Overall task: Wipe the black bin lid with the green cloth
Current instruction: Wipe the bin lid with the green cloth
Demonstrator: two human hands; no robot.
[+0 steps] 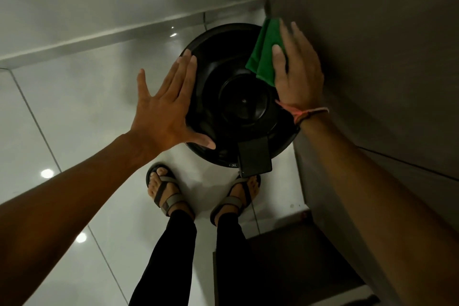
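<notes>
A round black bin lid [223,57] with a raised centre disc fills the middle of the head view, its pedal [253,156] at the near edge. My left hand [165,107] lies flat and spread on the lid's left rim, fingers apart, holding nothing. My right hand [296,69] presses a folded green cloth [264,54] flat against the lid's upper right side, fingers extended over the cloth. A string bracelet sits on that wrist.
A grey cabinet wall [372,57] stands tight against the bin's right side. Glossy white floor tiles [74,107] spread left, with a wall skirting [99,37] behind. My two sandalled feet [164,191] stand just below the bin.
</notes>
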